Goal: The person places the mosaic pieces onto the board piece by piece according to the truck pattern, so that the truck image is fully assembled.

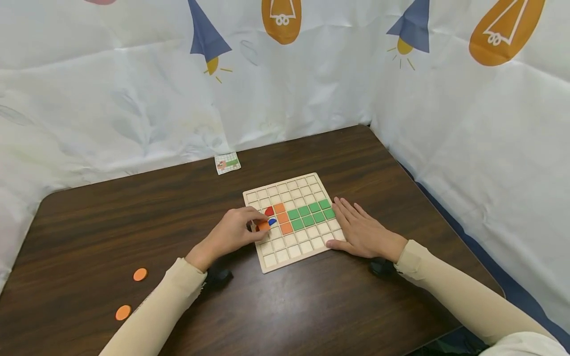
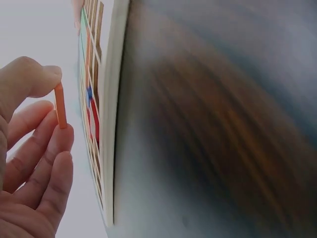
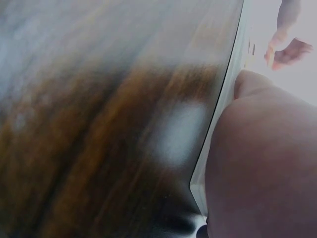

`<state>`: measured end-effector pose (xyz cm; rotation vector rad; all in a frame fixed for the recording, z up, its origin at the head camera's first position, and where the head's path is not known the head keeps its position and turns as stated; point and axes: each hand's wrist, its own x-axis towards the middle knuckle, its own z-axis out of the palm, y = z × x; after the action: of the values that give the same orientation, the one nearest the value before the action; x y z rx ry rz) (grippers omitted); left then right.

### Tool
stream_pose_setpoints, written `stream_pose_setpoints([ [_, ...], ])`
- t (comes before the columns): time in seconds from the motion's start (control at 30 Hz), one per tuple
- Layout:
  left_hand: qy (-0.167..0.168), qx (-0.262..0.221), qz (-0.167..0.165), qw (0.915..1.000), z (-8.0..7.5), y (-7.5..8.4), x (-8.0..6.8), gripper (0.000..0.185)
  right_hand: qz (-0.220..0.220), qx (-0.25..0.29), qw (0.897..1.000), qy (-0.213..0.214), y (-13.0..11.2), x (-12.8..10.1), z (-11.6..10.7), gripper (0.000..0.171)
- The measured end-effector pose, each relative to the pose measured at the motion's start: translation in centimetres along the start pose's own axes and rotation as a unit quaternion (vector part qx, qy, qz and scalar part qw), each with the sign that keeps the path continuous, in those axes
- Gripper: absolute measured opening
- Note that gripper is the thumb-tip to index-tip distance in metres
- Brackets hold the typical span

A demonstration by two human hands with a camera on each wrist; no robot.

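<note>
The thin orange piece point(image 2: 60, 105) stands on edge, its long axis roughly square to the grid board point(image 1: 307, 249), pinched by the left hand point(image 1: 233, 231) over the board's left columns. The right hand point(image 1: 361, 230) lies flat, fingers straight, on the board's right edge, on the worktop point(image 1: 111, 217).

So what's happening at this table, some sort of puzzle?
A person sits at a dark wooden table with a gridded wooden board. The left hand pinches a thin orange piece between thumb and fingers over the board's left side, by a red and a blue piece. The right hand lies flat on the board's right edge. Orange and green tiles already fill some cells; two orange discs lie at the left.
</note>
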<state>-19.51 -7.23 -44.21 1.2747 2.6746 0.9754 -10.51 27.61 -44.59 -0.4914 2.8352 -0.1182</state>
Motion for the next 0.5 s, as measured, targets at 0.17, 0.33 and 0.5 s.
stream_pose_setpoints([
  [0.17,-0.013,0.005,0.013,0.9998,0.9,0.7,1.0,0.022,0.002,0.000,1.000,0.001,0.0,-0.1,0.2,0.105],
  [0.33,-0.029,0.015,0.013,0.9994,1.7,1.1,1.5,0.021,0.005,-0.003,1.000,0.000,0.0,0.0,0.2,0.105],
  [0.5,-0.031,0.023,0.007,0.9992,2.1,1.1,1.5,0.021,0.003,-0.007,1.000,0.000,-0.1,0.0,0.1,0.105],
])
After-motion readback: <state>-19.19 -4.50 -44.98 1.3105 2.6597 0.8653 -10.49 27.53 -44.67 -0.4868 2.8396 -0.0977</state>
